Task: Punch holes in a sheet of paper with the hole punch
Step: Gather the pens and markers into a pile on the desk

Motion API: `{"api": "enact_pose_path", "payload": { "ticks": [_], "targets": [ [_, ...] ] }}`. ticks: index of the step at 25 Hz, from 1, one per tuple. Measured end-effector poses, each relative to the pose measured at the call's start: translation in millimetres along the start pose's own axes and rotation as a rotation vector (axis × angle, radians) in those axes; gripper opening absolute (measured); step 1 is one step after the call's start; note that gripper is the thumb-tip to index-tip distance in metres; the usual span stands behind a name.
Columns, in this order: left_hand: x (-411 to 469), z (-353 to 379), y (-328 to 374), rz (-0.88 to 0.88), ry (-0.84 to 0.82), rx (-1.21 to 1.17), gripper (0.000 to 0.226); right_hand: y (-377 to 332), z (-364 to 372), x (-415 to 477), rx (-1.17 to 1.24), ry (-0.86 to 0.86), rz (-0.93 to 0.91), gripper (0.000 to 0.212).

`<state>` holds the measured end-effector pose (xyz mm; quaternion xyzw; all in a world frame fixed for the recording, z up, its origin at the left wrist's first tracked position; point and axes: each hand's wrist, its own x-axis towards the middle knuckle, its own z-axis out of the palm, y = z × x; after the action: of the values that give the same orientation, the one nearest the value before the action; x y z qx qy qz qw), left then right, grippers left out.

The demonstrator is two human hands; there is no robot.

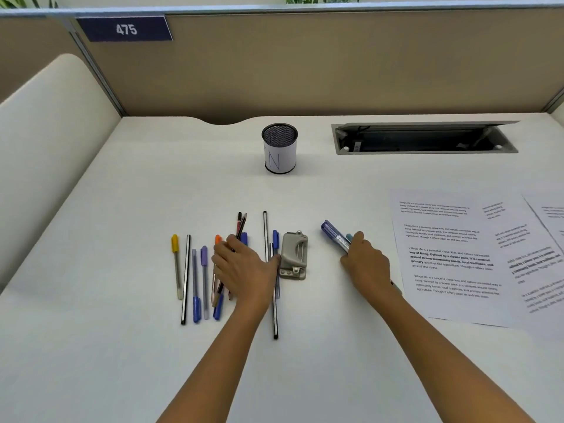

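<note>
At a white desk (122,346), my left hand (241,267) lies spread and flat over a cluster of pens (219,288), while my right hand (366,264) is closed around two markers (335,238). The punch (293,254) sits between my hands, touching or nearly touching the left one's thumb side and a clear gap inward of the right, its long axis pointing away from me. The sheet (451,257) lies flat just outward of my right wrist, so I judge that hand nearer the paper and the left nearer the punch.
</note>
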<state>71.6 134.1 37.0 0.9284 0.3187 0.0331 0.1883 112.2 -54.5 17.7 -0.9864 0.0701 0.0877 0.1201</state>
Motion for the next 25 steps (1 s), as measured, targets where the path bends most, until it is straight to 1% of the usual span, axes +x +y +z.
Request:
{"api": "enact_pose_path", "payload": {
  "ticks": [5,7,12,16,18,19,22,24,25],
  "targets": [
    [5,9,-2,0.011,0.017,0.026,0.093,1,1,0,-0.038,0.013,-0.012,0.023],
    [7,10,-9,-0.006,0.015,0.04,0.102,1,1,0,-0.043,0.018,-0.015,0.023],
    [19,2,-34,-0.148,-0.049,0.094,0.13,2,1,-1,-0.049,0.027,-0.019,0.025],
    [32,-5,-49,-0.274,-0.084,0.003,0.137,1,2,-1,-0.054,0.026,-0.018,0.026],
    [35,-6,-55,-0.289,-0.054,-0.019,0.134,2,2,-1,-0.058,0.028,-0.018,0.026],
    [36,-6,-58,-0.266,-0.014,-0.022,0.13,2,2,-2,-0.057,0.03,-0.018,0.026],
    [38,-8,-63,-0.188,0.092,-0.012,0.107,1,2,-1,-0.052,0.032,-0.012,0.024],
    [40,-10,-65,-0.176,0.074,0.015,0.092,1,3,-2,-0.045,0.034,-0.01,0.023],
    [41,-11,-64,-0.176,0.051,0.024,0.089,1,3,-2,-0.039,0.038,-0.008,0.023]
  ]
}}
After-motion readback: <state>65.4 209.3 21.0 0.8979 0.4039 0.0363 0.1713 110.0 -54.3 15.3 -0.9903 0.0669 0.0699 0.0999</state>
